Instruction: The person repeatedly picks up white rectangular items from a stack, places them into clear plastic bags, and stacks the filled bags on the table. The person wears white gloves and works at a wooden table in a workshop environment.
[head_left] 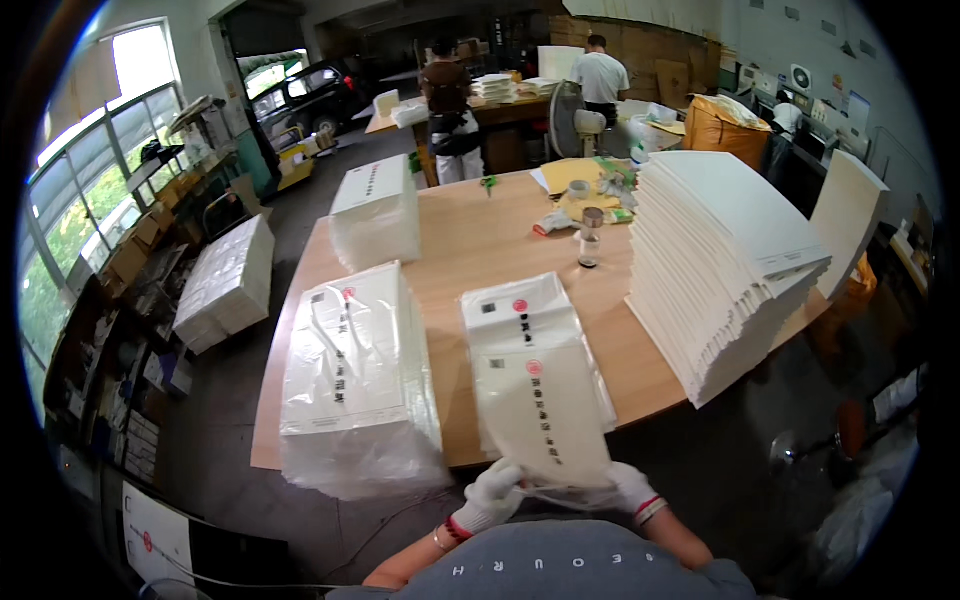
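A flat white printed paper piece, with a red round mark and a dark column of print, slopes down over the near table edge toward me. My left hand, in a white glove, pinches its near left corner. At the near right corner, my gloved right hand grips it too. Clear plastic film shows along the near edge between my hands. Under and beyond it lies another printed piece in a clear plastic bag. Left of my hands stands a tall stack of plastic-bagged printed pieces.
On the wooden table stand a second bagged stack, a tall unbagged white stack at right, a small jar and a tape roll. Two people work at a far table beside a fan. A wrapped stack sits at left.
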